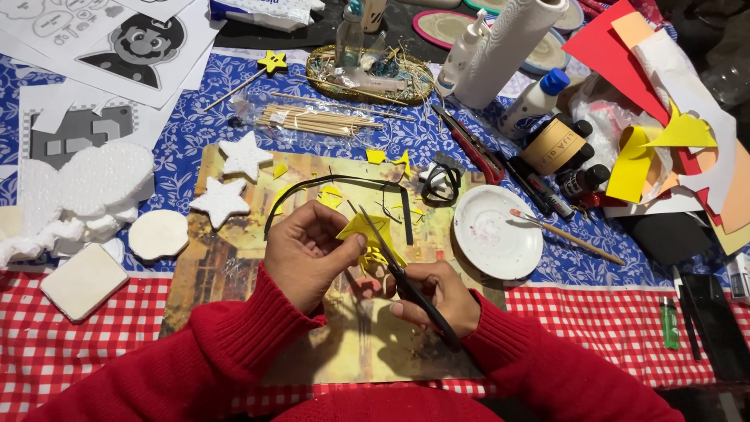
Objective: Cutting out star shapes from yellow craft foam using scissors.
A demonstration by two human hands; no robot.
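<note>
cutting yellow foam [361,229] with scissors [402,275]

Most of the yellow foam piece [361,229] was covered by the thumb of the left hand [306,252], so its full outline could not be made out. The handles of the black scissors [406,283] were buried in the grip of the right hand [436,295]; whether the blades were parted could not be told. Below the scissors, both red sleeves [234,344] were cut off by the bottom edge. Far right of the scissors, the black case [715,320] was partly cropped. Above them, the paper towel roll [508,48] and printed sheets [117,39] were cut by the top edge.
</note>
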